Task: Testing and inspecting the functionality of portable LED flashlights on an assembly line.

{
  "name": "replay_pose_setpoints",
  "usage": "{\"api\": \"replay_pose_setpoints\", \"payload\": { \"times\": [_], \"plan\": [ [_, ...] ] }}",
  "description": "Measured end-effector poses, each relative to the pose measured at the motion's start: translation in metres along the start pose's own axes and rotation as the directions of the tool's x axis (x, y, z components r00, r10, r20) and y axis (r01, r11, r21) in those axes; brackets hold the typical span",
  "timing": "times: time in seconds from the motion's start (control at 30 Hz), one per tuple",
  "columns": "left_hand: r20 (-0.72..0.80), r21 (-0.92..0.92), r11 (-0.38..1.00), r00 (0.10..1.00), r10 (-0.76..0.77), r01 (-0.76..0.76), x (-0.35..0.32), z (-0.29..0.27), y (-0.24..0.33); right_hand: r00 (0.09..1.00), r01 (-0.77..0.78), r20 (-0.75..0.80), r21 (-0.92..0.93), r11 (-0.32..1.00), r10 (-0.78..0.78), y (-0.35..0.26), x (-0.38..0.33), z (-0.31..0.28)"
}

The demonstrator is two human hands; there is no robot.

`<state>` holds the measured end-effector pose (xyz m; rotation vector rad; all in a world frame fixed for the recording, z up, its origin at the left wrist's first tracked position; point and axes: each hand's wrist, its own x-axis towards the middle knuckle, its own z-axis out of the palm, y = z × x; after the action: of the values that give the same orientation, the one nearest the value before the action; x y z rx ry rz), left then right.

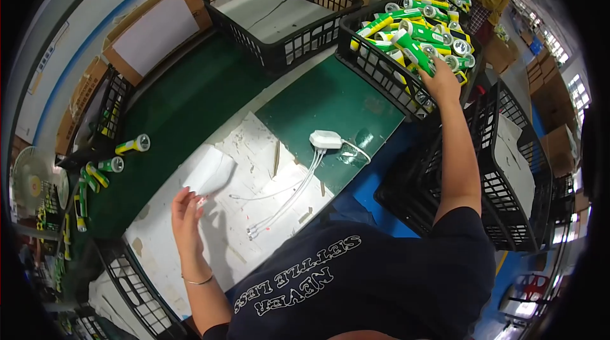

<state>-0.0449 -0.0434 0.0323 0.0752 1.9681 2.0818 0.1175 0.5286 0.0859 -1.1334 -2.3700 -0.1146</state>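
Flashlight (415, 53), green-bodied, inside black crate (373, 67) — long axis slanting toward nearer right hand (443, 79), which grips its near end; left hand (187, 208) well left of crate, fingers loosely spread, seemingly empty.

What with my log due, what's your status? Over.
Right hand on green-and-white flashlight in black crate. Left hand over white surface, grip unclear. Other flashlights crowd around it.

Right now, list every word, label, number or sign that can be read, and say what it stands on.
Dark shirt: large white outlined lettering, legible, but I won't copy it out.
Flashlights: any markings are too small to read.
Pale panel at the far left: small marks, too blurred to read.
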Motion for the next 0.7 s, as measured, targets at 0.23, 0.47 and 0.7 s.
{"api": "replay_pose_setpoints", "payload": {
  "times": [0.23, 0.47, 0.7],
  "plan": [
    [-0.212, 0.453, 0.888, 0.956, 0.201, -0.086, 0.155, -0.101, -0.014, 0.793, 0.512, -0.159, 0.697, 0.502, -0.588, -0.204, -0.097, 0.008],
    [-0.368, 0.915, 0.279, 0.887, 0.278, 0.292, 0.258, -0.065, 0.023, 0.564, 0.148, 0.051, 0.976, 0.161, -0.824, -0.279, -0.183, 0.001],
    [-0.319, 0.922, 0.346, 0.843, 0.433, 0.172, 0.271, -0.117, -0.021, 0.519, -0.025, 0.212, 0.972, 0.233, -0.828, -0.277, -0.184, 0.005]
  ]
}}
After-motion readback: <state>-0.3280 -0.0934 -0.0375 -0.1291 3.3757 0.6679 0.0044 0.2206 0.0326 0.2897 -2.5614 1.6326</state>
